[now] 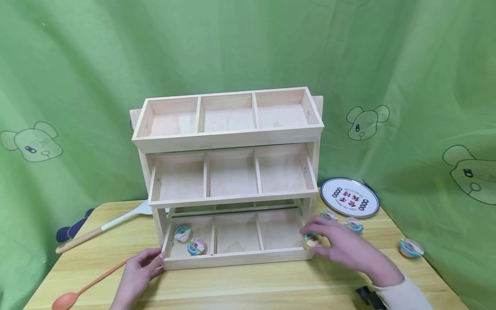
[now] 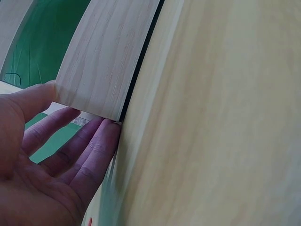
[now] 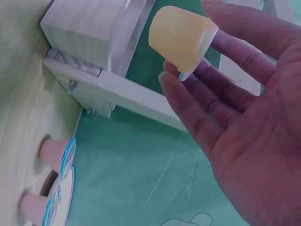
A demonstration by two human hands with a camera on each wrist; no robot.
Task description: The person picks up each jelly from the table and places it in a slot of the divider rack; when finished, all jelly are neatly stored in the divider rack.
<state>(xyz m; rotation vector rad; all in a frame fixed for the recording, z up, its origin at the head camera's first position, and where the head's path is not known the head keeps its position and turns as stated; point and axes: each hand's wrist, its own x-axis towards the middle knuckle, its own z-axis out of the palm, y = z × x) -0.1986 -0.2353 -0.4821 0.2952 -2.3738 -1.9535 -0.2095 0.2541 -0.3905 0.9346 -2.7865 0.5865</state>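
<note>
A three-tier wooden rack [image 1: 228, 137] stands on the table, each tray split into three compartments. Two jelly cups, one a white-lidded cup [image 1: 182, 233] and the other a pink-and-blue-lidded cup [image 1: 196, 246], lie in the bottom tray's left compartment. My left hand [image 1: 137, 275] grips that tray's front left corner, thumb at the upper edge of the front board [image 2: 106, 61] and fingers against its end. Beside the tray's right end, my right hand [image 1: 339, 243] holds a yellow jelly cup [image 3: 181, 40] by its lid rim, between thumb and fingers.
Right of the rack are a printed plate [image 1: 350, 197] and more jelly cups: one by the plate [image 1: 329, 215], another in front of it [image 1: 353, 224], a third farther right [image 1: 410, 248]. On the left lie a white-headed spatula [image 1: 97, 232] and an orange spoon [image 1: 66, 300]. Green curtain [image 1: 232, 43] surrounds the table.
</note>
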